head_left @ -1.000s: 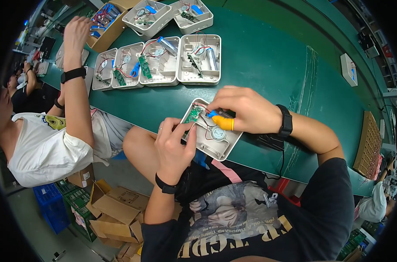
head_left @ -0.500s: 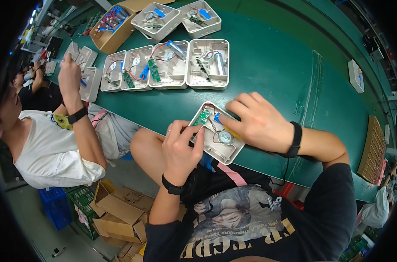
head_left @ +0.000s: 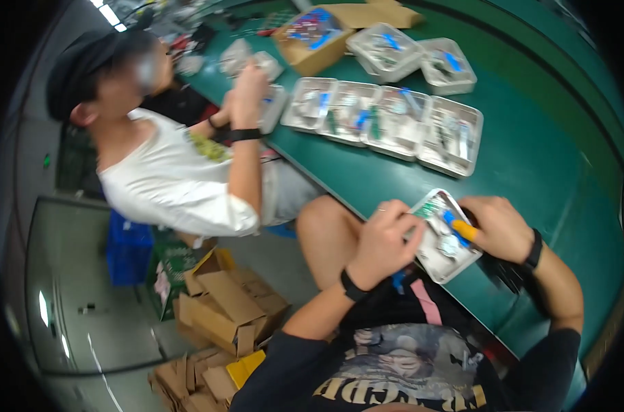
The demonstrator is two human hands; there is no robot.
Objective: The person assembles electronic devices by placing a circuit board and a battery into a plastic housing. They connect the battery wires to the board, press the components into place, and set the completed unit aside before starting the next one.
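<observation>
A white plastic housing (head_left: 440,268) with rounded corners rests at the table's near edge between my hands. Inside it are a green circuit board (head_left: 430,209), a round silvery part (head_left: 449,246) and a blue cylindrical battery (head_left: 451,220). My left hand (head_left: 386,242) is closed at the housing's left wall, its fingertips by the board. On the opposite side my right hand (head_left: 499,230) curls around the wall, and a digit in a yellow finger cover (head_left: 464,230) presses at the battery. Motion blur hides the fine wires.
Several similar filled housings (head_left: 451,167) stand in a row on the green table (head_left: 525,165), with more stacked behind. A cardboard box (head_left: 319,63) of batteries is at the back. To my left a co-worker (head_left: 168,182) sits with raised hands. Cardboard boxes (head_left: 223,312) lie on the floor.
The view has swung left, so everything appears farther right. My hands stay at the same housing; the yellow-covered digit now shows more plainly over the battery. The co-worker's head has come into view.
</observation>
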